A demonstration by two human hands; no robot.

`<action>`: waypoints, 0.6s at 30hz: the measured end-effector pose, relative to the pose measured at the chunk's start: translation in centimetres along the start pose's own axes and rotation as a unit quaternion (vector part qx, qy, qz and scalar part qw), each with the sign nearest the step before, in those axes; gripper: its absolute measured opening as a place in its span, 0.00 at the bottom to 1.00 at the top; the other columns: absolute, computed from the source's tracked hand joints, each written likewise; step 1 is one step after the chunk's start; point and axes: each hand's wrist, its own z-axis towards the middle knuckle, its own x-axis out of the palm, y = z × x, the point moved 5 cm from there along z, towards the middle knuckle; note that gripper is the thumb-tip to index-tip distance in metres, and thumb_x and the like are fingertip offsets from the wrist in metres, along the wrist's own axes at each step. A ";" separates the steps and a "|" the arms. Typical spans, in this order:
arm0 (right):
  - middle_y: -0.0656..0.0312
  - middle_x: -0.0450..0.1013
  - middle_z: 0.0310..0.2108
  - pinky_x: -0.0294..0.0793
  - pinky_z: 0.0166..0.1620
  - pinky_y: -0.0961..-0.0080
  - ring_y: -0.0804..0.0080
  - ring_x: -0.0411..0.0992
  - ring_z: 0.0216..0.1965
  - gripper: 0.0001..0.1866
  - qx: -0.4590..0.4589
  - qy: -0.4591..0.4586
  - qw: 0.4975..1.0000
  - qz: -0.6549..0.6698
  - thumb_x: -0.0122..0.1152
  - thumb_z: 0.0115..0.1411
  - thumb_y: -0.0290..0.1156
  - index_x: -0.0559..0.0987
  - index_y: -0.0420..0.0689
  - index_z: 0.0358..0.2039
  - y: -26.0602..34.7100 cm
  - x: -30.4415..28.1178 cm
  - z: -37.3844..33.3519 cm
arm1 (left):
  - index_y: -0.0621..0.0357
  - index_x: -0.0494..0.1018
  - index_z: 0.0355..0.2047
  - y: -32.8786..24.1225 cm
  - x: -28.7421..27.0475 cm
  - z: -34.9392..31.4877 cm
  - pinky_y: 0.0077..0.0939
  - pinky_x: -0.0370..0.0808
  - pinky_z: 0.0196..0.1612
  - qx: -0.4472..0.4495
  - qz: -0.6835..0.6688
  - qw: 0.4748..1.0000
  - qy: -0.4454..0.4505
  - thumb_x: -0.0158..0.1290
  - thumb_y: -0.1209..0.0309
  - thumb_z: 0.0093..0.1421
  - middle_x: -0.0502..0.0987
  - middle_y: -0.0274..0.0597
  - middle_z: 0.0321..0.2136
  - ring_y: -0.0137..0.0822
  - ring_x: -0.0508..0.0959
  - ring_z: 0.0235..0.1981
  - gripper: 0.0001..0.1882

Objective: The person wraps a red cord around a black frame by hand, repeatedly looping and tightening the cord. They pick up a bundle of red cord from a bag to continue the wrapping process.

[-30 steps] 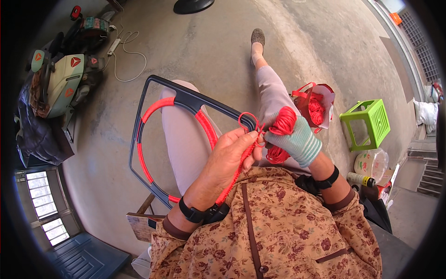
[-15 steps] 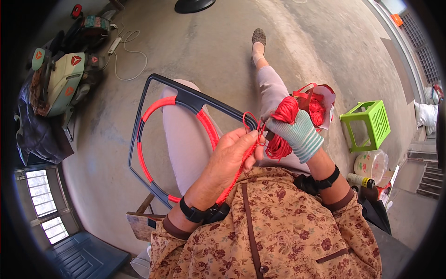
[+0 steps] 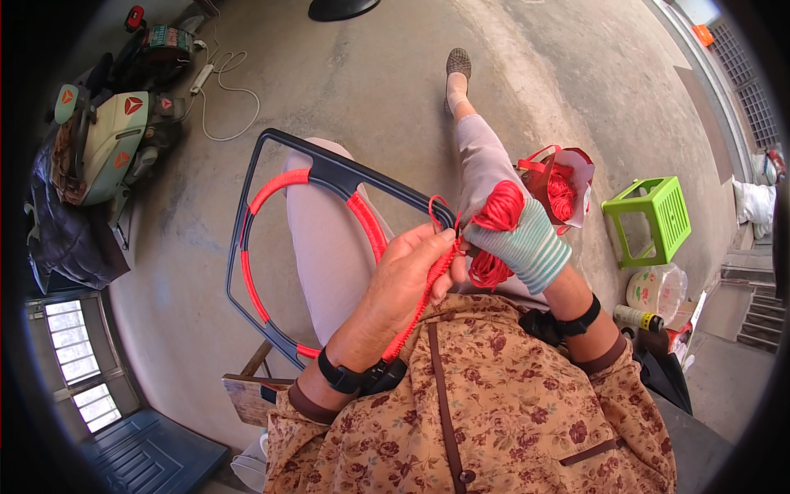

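A black frame (image 3: pixel 336 175) with an angular outer bar and a rounded inner ring lies across my lap, over my left thigh. Red cord is wound tightly around parts of the ring, forming red wrapping (image 3: pixel 368 221). My left hand (image 3: pixel 405 272), bare, pinches the wrapped edge near the frame's right corner, where a small loop of cord stands up. My right hand (image 3: pixel 531 245), in a striped white-and-green glove, closes around a hank of red cord (image 3: pixel 500 207) that bulges out above and below the fist. Its fingertips, close to the left thumb, are partly hidden.
A red bag (image 3: pixel 583 165) with more red cord stands on the floor beyond my right hand. Farther right are a lime-green stool (image 3: pixel 658 222), a clear plastic tub (image 3: pixel 658 288) and a can (image 3: pixel 638 319). A scooter (image 3: pixel 115 148) and a power strip (image 3: pixel 202 79) are at left.
My right hand has shifted slightly left and down with the hank, closer to my left hand. The left hand keeps its pinch, and the frame has barely moved.
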 end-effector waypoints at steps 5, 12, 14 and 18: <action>0.64 0.76 0.23 0.73 0.27 0.79 0.79 0.73 0.24 0.12 0.009 -0.007 0.995 -0.099 0.65 0.57 0.38 0.79 0.42 0.29 -0.6 -0.1 -0.3 | 0.59 0.70 0.34 0.0 0.1 -0.1 0.12 0.61 0.17 -0.001 0.011 1.000 -0.008 0.45 0.64 0.68 0.74 0.35 0.21 0.19 0.66 0.14 0.12; 0.65 0.75 0.23 0.73 0.29 0.79 0.81 0.72 0.24 0.07 0.020 0.001 0.998 -0.055 0.67 0.54 0.32 0.79 0.43 0.29 0.0 0.2 -1.2 | 0.58 0.70 0.35 0.0 0.0 -0.2 0.11 0.60 0.15 0.012 0.035 0.999 -0.016 0.45 0.64 0.68 0.74 0.35 0.20 0.18 0.65 0.13 0.11; 0.64 0.76 0.23 0.74 0.29 0.79 0.77 0.74 0.25 0.05 -0.104 -0.035 0.993 -0.031 0.66 0.52 0.27 0.78 0.43 0.28 0.8 0.4 -1.4 | 0.58 0.69 0.36 0.1 0.0 0.0 0.11 0.59 0.14 0.026 0.028 0.999 -0.019 0.46 0.64 0.68 0.74 0.35 0.19 0.18 0.64 0.12 0.10; 0.61 0.76 0.22 0.74 0.30 0.77 0.72 0.75 0.25 0.04 -0.159 -0.080 0.975 -0.131 0.66 0.50 0.26 0.78 0.43 0.27 2.8 1.0 -2.2 | 0.58 0.68 0.39 0.5 0.0 0.1 0.11 0.58 0.12 0.047 0.023 0.997 -0.064 0.49 0.66 0.67 0.73 0.35 0.18 0.18 0.64 0.11 0.08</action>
